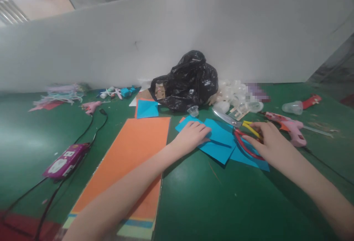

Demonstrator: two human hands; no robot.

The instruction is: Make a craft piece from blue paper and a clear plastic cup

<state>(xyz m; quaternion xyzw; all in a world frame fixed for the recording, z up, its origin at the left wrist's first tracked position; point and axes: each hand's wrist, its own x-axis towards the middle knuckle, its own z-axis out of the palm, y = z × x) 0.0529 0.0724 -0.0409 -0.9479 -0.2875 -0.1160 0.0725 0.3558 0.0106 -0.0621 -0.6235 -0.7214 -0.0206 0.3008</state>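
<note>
My left hand [193,135] is closed on a piece of blue paper [221,147], its curled fingers at the sheet's upper left part. A dark slit or fold line runs across that sheet beside my thumb. In my right hand [269,139] is a pair of scissors [227,118] with one yellow handle and one red handle. The metal blades point left and away, above the blue paper. More blue paper [250,156] lies under the scissors' handles, overlapping the first piece.
Orange sheets [138,152] lie in a stack under my left forearm. Behind are a black plastic bag [190,82], a blue square [147,108] and clear plastic cups [254,106]. Pink glue guns [295,130] lie on both sides; a purple box [66,161] with cables is left.
</note>
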